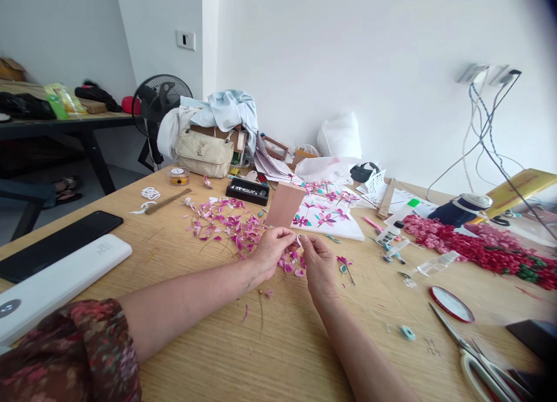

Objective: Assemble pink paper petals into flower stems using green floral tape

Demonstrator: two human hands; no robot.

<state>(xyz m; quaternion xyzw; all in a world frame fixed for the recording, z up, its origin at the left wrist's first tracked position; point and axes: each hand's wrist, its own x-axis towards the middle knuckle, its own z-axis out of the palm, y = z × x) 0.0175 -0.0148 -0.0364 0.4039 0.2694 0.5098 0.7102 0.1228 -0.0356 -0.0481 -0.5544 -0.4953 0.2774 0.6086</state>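
Both hands meet over the middle of the wooden table (195,332), fingertips pinched close together. Between them shows a small whitish piece (299,239), too small to name. My left hand (275,252) has thumb and forefinger closed at its left side. From the other side, my right hand (321,265) pinches at the same piece. Loose pink petals (237,225) lie scattered beyond my left hand, with more petals (289,263) beneath the fingers. Just behind the hands a wooden block (285,205) stands tilted, and pink flowers (324,217) with green leaves rest on a white sheet (348,231).
Large scissors (474,355), a red-rimmed round lid (451,304) and a teal spool (408,332) lie at the right. Small bottles (389,234) stand near red flower bunches (461,245). A white power bank (69,283) and black phone (61,242) are at left.
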